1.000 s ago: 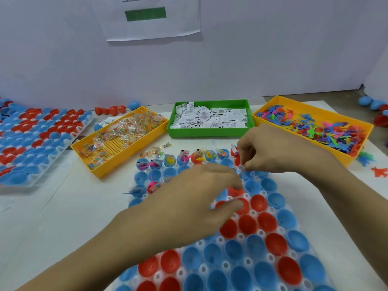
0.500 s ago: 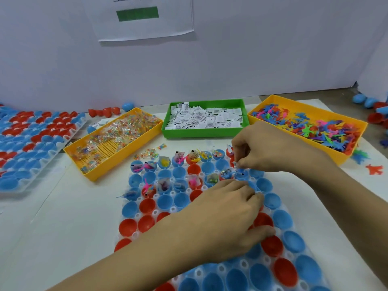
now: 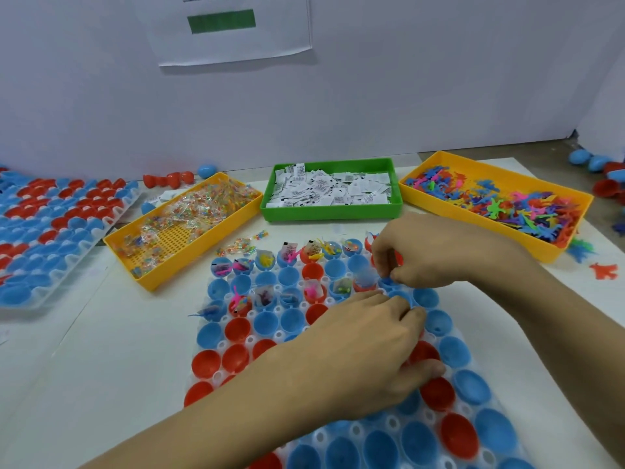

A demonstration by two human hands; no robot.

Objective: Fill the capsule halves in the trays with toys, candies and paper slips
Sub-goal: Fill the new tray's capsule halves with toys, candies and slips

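Both hands work over the white capsule tray point(image 3: 216, 377) at the counter's near edge. The right hand point(image 3: 436, 255) pinches something small, too blurred to name, over the blue halves in the tray's second row. The left hand point(image 3: 365, 360) lies palm down on the tray, fingers point(image 3: 402, 308) curled; whether they hold anything I cannot tell. Along the far edge sit the candy bin point(image 3: 189, 247), the green bin of paper slips point(image 3: 331, 211) and the toy bin point(image 3: 500, 228).
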